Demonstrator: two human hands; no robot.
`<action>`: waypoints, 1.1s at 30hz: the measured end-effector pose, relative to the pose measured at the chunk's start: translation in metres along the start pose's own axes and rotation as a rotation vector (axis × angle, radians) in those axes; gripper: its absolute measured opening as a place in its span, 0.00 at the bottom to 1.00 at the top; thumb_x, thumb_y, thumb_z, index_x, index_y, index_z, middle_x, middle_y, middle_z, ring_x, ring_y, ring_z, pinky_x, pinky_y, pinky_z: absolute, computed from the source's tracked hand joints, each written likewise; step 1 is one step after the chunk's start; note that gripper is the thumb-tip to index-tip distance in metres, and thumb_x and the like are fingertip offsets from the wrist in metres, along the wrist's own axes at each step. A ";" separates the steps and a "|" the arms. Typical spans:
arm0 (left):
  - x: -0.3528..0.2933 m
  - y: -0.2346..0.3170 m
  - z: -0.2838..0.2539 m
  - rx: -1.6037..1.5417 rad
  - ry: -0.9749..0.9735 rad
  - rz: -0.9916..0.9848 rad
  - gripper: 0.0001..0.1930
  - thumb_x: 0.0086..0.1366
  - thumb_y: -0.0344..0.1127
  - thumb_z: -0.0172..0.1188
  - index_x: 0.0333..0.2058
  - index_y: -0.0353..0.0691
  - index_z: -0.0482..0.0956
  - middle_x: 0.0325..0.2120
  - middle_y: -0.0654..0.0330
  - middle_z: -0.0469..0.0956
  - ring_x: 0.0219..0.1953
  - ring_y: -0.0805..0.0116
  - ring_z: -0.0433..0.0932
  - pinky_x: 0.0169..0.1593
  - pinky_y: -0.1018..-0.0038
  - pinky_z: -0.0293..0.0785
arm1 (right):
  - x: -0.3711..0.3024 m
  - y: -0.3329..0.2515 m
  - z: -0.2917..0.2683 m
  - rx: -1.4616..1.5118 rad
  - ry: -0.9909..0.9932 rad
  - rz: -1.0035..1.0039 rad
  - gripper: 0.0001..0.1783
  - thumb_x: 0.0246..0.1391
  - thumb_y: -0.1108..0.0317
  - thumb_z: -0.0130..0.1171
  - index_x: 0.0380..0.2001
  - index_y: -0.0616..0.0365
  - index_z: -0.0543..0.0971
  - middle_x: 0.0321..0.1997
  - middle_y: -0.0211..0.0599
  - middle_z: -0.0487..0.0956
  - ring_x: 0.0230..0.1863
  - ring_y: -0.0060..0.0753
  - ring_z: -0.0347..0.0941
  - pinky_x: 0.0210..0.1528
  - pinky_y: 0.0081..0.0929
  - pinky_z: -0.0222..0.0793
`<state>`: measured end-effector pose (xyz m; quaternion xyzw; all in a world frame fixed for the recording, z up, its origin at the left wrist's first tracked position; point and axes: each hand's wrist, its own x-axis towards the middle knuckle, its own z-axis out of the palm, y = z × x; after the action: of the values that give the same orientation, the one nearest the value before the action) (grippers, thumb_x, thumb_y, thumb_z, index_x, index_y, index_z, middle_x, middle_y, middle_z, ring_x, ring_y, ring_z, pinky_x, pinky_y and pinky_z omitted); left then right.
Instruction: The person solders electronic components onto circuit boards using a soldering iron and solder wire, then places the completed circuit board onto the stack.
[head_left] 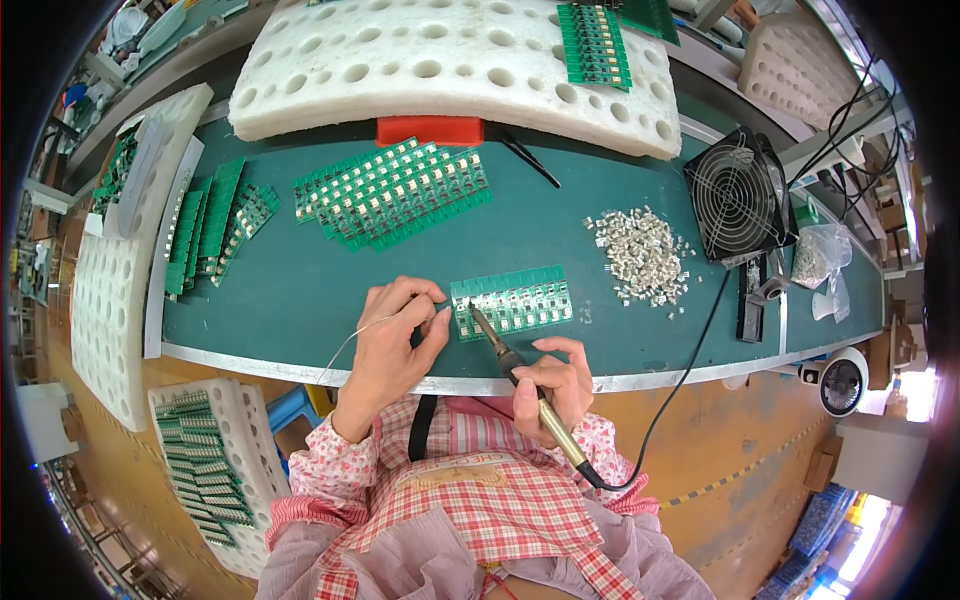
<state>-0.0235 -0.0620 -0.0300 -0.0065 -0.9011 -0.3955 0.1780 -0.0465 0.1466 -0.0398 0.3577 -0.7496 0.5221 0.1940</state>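
Observation:
A green circuit board panel [530, 303] with rows of small white parts lies flat on the table before me. My right hand [562, 385] is closed around a soldering iron [556, 425], whose tip reaches the panel's left end. The iron's black cord runs off to the right. Just left of the panel, my left hand [390, 340] pinches a thin solder wire [347, 346] that trails down toward the table's front edge. Whether the wire's end touches the iron tip is too small to tell.
More board panels [395, 195] overlap behind my hands, and others [215, 225] stand at left. A pile of small white connectors [643, 257] lies at right, near a black fan [738, 190] and a plastic bag [820, 260]. Black tweezers [530, 160] lie below the white foam board [440, 95].

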 end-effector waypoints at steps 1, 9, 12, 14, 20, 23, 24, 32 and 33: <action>0.000 0.000 0.000 0.000 0.001 -0.002 0.10 0.57 0.25 0.64 0.22 0.37 0.71 0.37 0.60 0.79 0.34 0.61 0.71 0.40 0.69 0.67 | 0.000 0.000 0.000 0.001 -0.002 0.000 0.05 0.49 0.77 0.59 0.31 0.60 0.75 0.21 0.30 0.78 0.17 0.27 0.72 0.46 0.45 0.75; 0.003 0.002 0.003 0.045 0.016 0.052 0.11 0.56 0.24 0.65 0.22 0.37 0.71 0.35 0.61 0.78 0.33 0.62 0.71 0.39 0.69 0.66 | 0.006 -0.001 0.001 -0.033 -0.057 0.035 0.07 0.47 0.78 0.62 0.31 0.60 0.77 0.22 0.31 0.78 0.20 0.28 0.73 0.47 0.43 0.75; 0.001 0.001 0.003 0.056 0.009 0.044 0.11 0.55 0.24 0.65 0.22 0.37 0.70 0.35 0.61 0.77 0.32 0.62 0.71 0.39 0.68 0.66 | 0.005 -0.001 0.003 -0.022 -0.058 0.046 0.07 0.47 0.77 0.62 0.31 0.60 0.77 0.22 0.30 0.78 0.20 0.29 0.74 0.48 0.43 0.75; 0.002 0.001 0.003 0.053 0.014 0.050 0.11 0.55 0.24 0.65 0.22 0.37 0.70 0.35 0.61 0.77 0.31 0.62 0.70 0.39 0.68 0.65 | 0.007 -0.002 0.004 -0.028 -0.061 0.041 0.07 0.47 0.77 0.63 0.31 0.60 0.77 0.22 0.30 0.78 0.20 0.29 0.74 0.47 0.43 0.75; 0.003 0.001 0.003 0.051 0.019 0.053 0.11 0.55 0.23 0.65 0.22 0.37 0.70 0.34 0.62 0.77 0.30 0.63 0.70 0.39 0.68 0.65 | 0.007 -0.002 0.004 -0.042 -0.071 0.033 0.08 0.46 0.77 0.63 0.31 0.59 0.76 0.24 0.31 0.80 0.20 0.29 0.74 0.47 0.43 0.75; 0.003 0.000 0.004 0.050 0.023 0.064 0.11 0.55 0.23 0.65 0.22 0.38 0.70 0.34 0.62 0.78 0.31 0.63 0.71 0.39 0.68 0.65 | 0.008 -0.004 0.006 -0.044 -0.073 0.037 0.08 0.46 0.77 0.63 0.31 0.59 0.76 0.23 0.31 0.80 0.20 0.29 0.74 0.47 0.42 0.75; 0.003 0.000 0.004 0.049 0.027 0.073 0.11 0.55 0.23 0.65 0.22 0.38 0.70 0.34 0.62 0.78 0.31 0.63 0.71 0.39 0.68 0.65 | 0.008 -0.004 0.007 -0.040 -0.073 0.039 0.08 0.46 0.77 0.63 0.31 0.59 0.76 0.23 0.31 0.80 0.20 0.29 0.74 0.47 0.42 0.75; 0.004 0.001 0.003 0.025 0.014 0.056 0.08 0.57 0.23 0.63 0.23 0.36 0.72 0.33 0.61 0.80 0.30 0.62 0.73 0.40 0.67 0.65 | 0.011 -0.007 0.008 -0.043 -0.080 0.038 0.07 0.45 0.78 0.63 0.30 0.58 0.76 0.20 0.31 0.79 0.19 0.29 0.73 0.46 0.42 0.75; 0.004 0.001 0.002 0.016 0.012 0.041 0.08 0.59 0.23 0.62 0.24 0.36 0.72 0.33 0.60 0.80 0.31 0.62 0.73 0.41 0.67 0.66 | 0.012 -0.007 0.008 -0.045 -0.080 0.040 0.07 0.45 0.78 0.63 0.30 0.58 0.76 0.20 0.30 0.78 0.19 0.29 0.73 0.46 0.42 0.75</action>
<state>-0.0277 -0.0599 -0.0291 -0.0214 -0.9029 -0.3843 0.1915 -0.0485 0.1337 -0.0305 0.3588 -0.7752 0.4941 0.1617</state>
